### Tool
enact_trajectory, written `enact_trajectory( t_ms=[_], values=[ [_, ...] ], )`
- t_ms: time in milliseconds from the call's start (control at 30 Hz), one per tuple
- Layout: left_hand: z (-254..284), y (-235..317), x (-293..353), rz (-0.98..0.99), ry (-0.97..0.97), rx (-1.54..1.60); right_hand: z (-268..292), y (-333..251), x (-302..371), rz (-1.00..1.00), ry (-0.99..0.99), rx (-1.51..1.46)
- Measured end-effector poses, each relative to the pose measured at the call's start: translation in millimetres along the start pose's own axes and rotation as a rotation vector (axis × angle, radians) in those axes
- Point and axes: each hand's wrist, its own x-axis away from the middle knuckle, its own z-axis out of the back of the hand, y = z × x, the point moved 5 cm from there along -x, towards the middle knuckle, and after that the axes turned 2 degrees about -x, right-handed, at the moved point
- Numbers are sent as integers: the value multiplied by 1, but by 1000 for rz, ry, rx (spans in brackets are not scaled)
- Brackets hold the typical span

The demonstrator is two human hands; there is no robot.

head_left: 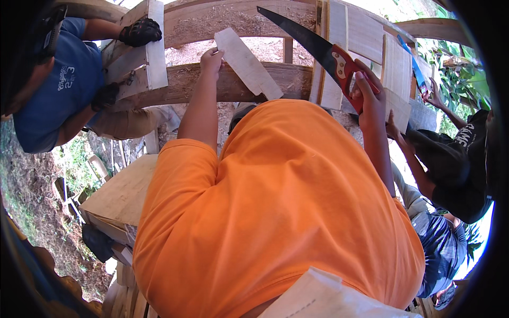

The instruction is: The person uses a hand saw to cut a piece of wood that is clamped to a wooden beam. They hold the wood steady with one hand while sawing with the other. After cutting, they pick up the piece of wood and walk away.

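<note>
A short, pale wooden board [246, 63] lies slanted across the two beams in front of me, a small notch at its near end. My left hand [212, 60] is closed at the board's left edge, its fingertips partly hidden. In my right hand [368, 89] is a hand saw [313, 45], my fingers wrapped around its red handle. The dark, curved blade points up to the left, above the beams and apart from the board.
Wooden beams [228, 21] scattered with sawdust run across the front. At left, a person in black gloves [140, 33] holds joined planks [156, 58]. Another person at right has a blue-bladed saw [414, 66] beside upright boards [396, 63]. A wooden box [122, 193] stands at lower left.
</note>
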Motion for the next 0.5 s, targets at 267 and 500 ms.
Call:
enact_trajectory(
  t_ms=[267,500],
  values=[
    [1,0,32,24,-114,430,-20,-8,-11,6,-63,64],
    [-10,-4,34,34,-38,566,-41,-18,-23,14,-140,113]
  ],
)
